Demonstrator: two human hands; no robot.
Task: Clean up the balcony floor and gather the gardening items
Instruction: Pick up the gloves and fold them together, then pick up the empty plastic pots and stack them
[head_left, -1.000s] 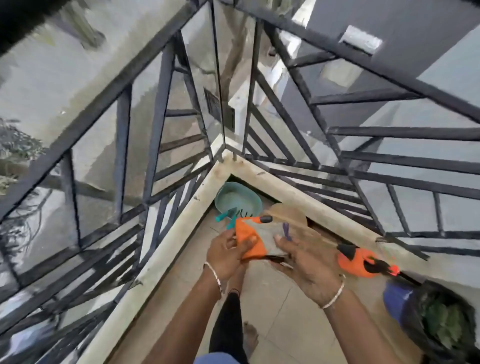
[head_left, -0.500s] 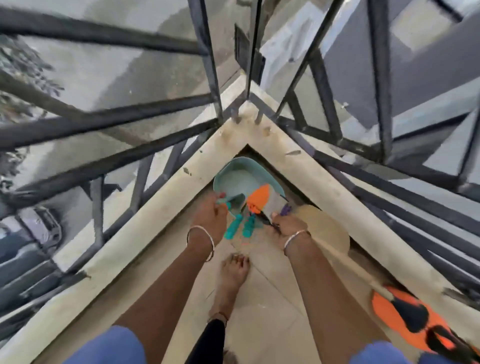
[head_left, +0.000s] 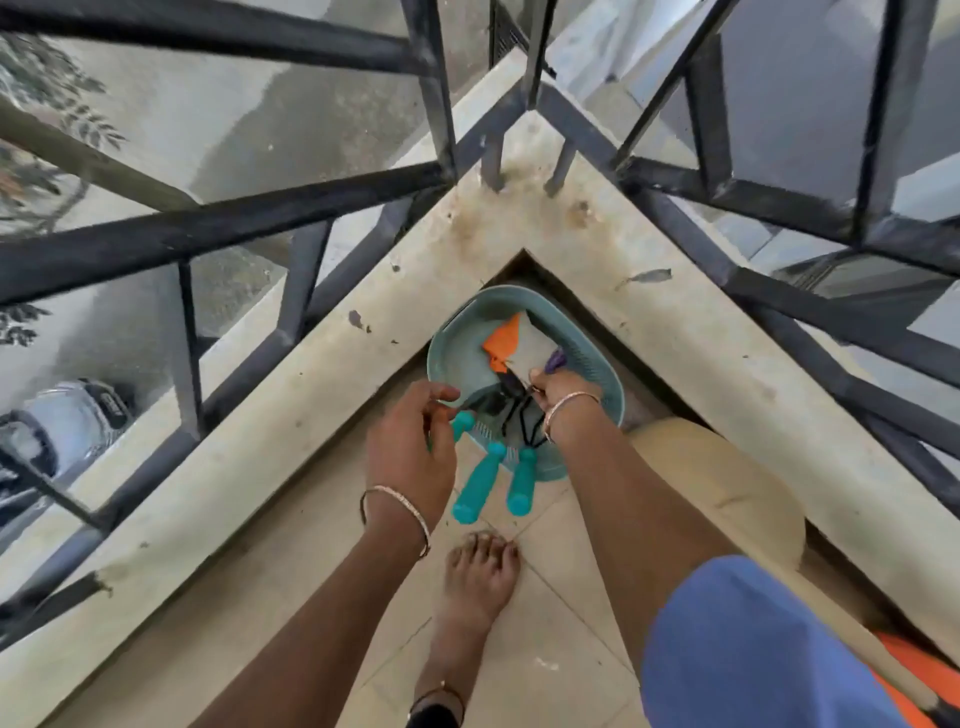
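— Black metal: a railing turns a corner above a pale ledge.
— And below it?
— A tiled floor, with a teal basin tucked into that corner.
— The hands?
— Both are at the basin. The left hand hovers at the near rim, fingers curled beside a teal handle; I cannot tell whether its grip has it. The right hand reaches inside, its grip closed round a purple piece.
— What else is in it?
— Tools, dark heads inside, two teal handles leaning out over the near rim. Behind them lies an orange and grey cloth.
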